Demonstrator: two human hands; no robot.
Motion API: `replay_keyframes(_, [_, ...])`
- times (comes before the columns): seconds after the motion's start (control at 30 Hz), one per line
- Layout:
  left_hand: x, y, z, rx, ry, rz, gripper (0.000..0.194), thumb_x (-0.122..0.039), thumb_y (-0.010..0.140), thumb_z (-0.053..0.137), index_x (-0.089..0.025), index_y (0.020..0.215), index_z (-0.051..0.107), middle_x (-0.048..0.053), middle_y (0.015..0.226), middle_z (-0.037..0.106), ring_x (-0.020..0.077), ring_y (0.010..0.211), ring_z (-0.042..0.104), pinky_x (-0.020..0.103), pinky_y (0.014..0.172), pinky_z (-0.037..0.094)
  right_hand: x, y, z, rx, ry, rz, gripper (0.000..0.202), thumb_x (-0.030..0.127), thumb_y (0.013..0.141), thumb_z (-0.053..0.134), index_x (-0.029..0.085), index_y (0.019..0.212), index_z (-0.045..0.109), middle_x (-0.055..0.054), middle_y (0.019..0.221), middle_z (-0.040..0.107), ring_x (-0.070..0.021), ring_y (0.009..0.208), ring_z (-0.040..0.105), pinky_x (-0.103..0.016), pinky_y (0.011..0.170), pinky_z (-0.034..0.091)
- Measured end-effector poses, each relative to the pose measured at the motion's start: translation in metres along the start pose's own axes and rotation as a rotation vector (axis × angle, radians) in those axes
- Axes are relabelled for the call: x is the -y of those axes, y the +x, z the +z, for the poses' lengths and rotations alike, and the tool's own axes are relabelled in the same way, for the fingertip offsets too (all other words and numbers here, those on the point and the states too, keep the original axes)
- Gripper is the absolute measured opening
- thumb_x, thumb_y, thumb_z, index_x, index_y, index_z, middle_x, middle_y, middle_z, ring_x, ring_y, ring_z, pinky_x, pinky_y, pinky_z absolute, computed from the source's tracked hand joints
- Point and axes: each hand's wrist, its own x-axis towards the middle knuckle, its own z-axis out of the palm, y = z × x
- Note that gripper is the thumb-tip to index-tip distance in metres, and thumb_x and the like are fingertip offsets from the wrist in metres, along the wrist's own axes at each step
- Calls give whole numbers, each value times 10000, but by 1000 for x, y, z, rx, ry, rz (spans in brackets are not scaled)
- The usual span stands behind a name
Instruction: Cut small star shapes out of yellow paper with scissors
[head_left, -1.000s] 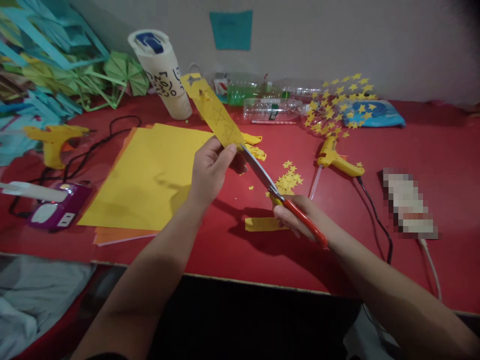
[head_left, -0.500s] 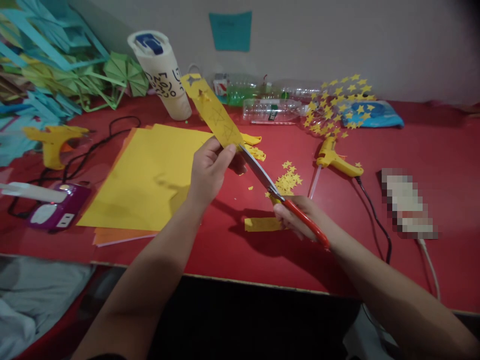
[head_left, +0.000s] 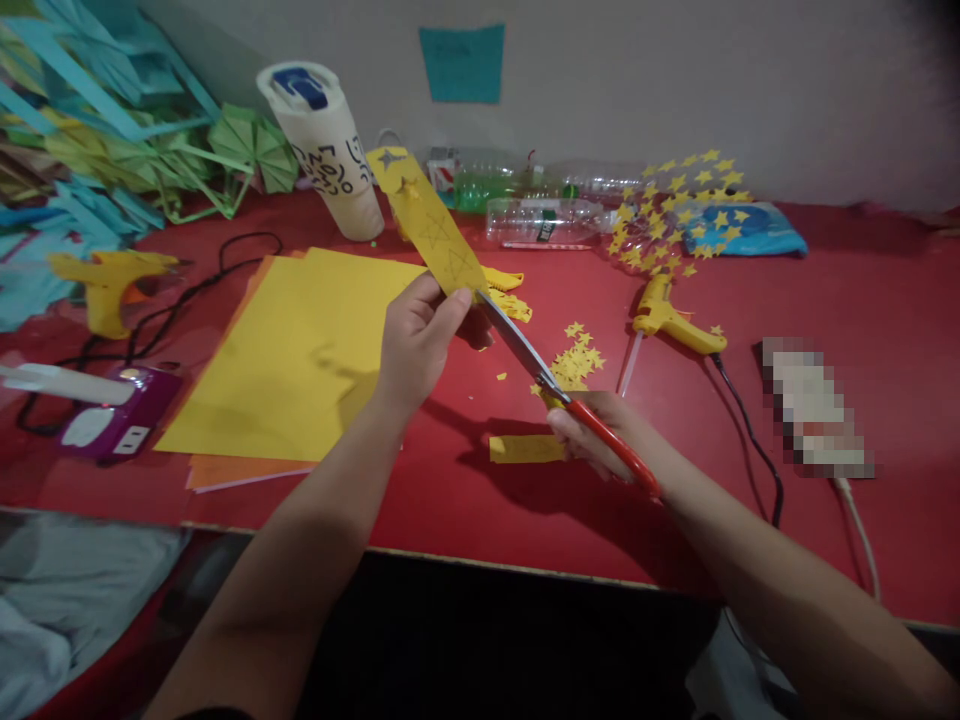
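Between thumb and fingers, my left hand (head_left: 420, 335) pinches the lower end of a yellow paper strip (head_left: 435, 235). Stars are drawn in pencil on the strip, and a star-shaped hole shows near its top. My right hand (head_left: 600, 430) grips the red handles of a pair of scissors (head_left: 544, 375). The blade tips meet the strip's lower edge, right beside my left thumb. Behind the scissors lies a pile of small yellow paper stars (head_left: 577, 360). A shorter yellow strip (head_left: 525, 449) rests on the table below them.
Yellow sheets (head_left: 300, 350) lie over orange paper at left. A glue gun (head_left: 112, 285) and purple power adapter (head_left: 120, 415) sit farther left; another glue gun (head_left: 675, 320) lies right, near a pixelated device (head_left: 817, 405). A white tumbler (head_left: 326, 150) and plastic bottles (head_left: 547, 218) stand or lie behind.
The top of the strip has tilted very slightly to the right. Both hands and the scissors are almost still.
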Motion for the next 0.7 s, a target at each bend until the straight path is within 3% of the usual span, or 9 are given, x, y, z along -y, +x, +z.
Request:
replay_keyframes(0.47, [1, 1, -1, 7, -14, -6, 136, -303, 814, 585, -192, 739, 560, -50, 518, 573, 78, 429, 577, 220, 458, 529, -2, 1, 0, -3, 1, -20, 520, 683, 805, 503, 221, 589, 401, 36, 507, 430, -83, 421, 355, -250, 415, 288])
replay_keyframes(0.7, [3, -1, -3, -6, -32, -21, 91, -248, 788, 578, -186, 729, 608, -33, 550, 623, 85, 444, 586, 226, 450, 529, 1, 2, -2, 12, -3, 38, 412, 520, 806, 562, 218, 575, 402, 50, 486, 420, -74, 400, 346, -246, 411, 285])
